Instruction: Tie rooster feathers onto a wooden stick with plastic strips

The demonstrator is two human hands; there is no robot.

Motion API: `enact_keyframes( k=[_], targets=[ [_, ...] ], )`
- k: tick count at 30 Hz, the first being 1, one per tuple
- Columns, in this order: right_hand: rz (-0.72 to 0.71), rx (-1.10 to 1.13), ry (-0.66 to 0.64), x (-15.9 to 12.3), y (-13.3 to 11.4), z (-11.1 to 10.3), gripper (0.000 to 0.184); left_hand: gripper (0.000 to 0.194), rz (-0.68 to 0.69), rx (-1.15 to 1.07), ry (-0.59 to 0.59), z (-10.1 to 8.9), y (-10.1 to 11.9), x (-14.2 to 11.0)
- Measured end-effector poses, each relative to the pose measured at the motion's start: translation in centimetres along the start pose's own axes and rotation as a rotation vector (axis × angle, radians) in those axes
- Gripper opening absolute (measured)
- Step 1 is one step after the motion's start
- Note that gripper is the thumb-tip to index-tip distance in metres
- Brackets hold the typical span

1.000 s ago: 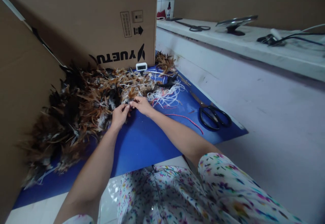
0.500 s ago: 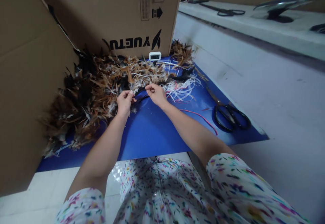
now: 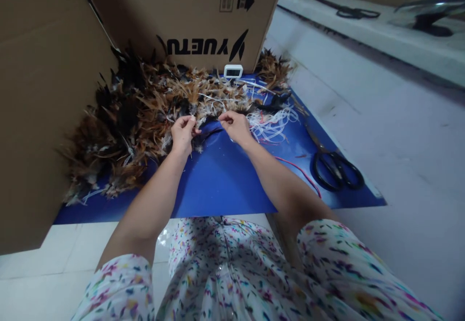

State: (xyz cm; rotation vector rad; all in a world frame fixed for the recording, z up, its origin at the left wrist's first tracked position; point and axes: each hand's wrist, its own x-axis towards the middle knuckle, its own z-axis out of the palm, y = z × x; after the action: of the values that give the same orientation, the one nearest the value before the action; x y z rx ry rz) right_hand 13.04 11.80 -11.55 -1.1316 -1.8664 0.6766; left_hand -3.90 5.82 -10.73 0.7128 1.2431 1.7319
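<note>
A dark feather (image 3: 209,133) stretches between my two hands just above the blue sheet (image 3: 225,180). My left hand (image 3: 183,133) pinches its left end, fingers closed. My right hand (image 3: 237,126) pinches the other end, fingers closed too. Behind and left of my hands lies a big heap of brown, black and white feathers (image 3: 131,127). A tangle of white strips (image 3: 272,122) lies just right of my right hand.
Black scissors (image 3: 336,168) lie on the sheet's right side, a pink string (image 3: 300,169) beside them. A small white timer (image 3: 233,71) stands against the cardboard box (image 3: 181,15). Another cardboard wall (image 3: 39,98) is at the left. A white ledge (image 3: 366,25) holds more scissors.
My hands have drawn a little apart, pulling the dark feather out between them at the heap's edge. The view has tilted down and shifted, so the box and feathers sit higher and to the right.
</note>
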Motion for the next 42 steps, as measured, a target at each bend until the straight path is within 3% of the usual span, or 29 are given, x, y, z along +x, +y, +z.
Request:
enact_keyframes(
  k=[7,11,16,20,31,37,42],
  targets=[
    [-0.316,-0.391,-0.307,-1.0,-0.7,0.3,0.027,0.01,0.014,-0.015,0.019,0.3,0.3,-0.1],
    [-0.384,-0.663,-0.349,-1.6,-1.6,1.1,0.024,0.011,0.035,0.013,0.017,0.3,0.0,0.1],
    [-0.4,-0.743,-0.335,-1.7,-1.8,1.8,0.026,0.009,0.049,0.038,0.023,0.1,-0.2,0.3],
    [-0.353,-0.624,-0.3,-1.4,-1.3,1.2,0.02,0.009,0.064,0.063,0.042,0.1,-0.3,0.4],
    [-0.052,0.0,-0.137,-0.4,-1.1,-1.1,0.006,0.01,0.1,0.129,0.064,0.0,-0.3,0.3],
    [0.098,0.337,-0.131,0.3,-1.1,-1.3,0.01,0.014,0.095,0.191,0.067,-0.1,-0.5,0.4],
    [0.201,0.485,-0.152,0.1,-1.9,-1.7,0.009,0.012,0.122,0.26,0.053,-0.3,-0.8,0.4]
  ],
)
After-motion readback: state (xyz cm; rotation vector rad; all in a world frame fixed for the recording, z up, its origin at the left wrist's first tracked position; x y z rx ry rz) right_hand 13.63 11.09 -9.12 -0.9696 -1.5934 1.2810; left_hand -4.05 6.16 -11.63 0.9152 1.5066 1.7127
